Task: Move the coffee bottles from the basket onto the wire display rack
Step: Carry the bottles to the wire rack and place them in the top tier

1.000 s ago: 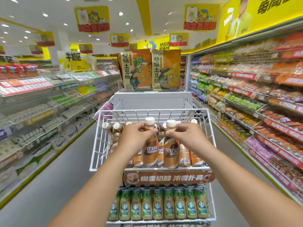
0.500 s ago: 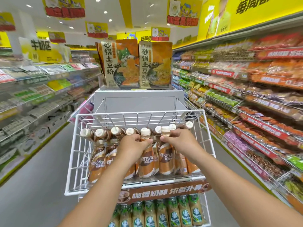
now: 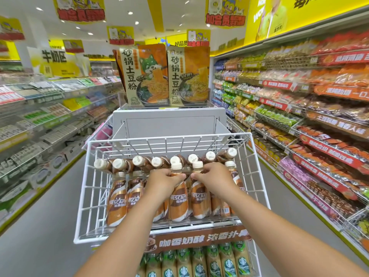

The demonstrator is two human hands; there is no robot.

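Both hands grip upright coffee bottles by the neck inside the white wire display rack point(image 3: 257, 166): left hand point(image 3: 161, 181) holds one bottle point(image 3: 178, 198), right hand point(image 3: 214, 179) its neighbour point(image 3: 200, 200), standing among more bottles, green-labelled bottles point(image 3: 199, 262) on the tier below

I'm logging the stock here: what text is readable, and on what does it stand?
"NESCAFE" and "雀巢咖啡": held coffee bottles.
"咖香奶醇 浓香扑鼻": brown rack banner.
"砂锅土豆粉", "5分钟": noodle bags.
"牛奶区": wall sign.
Shelf price strips, hanging signs: too blurred.
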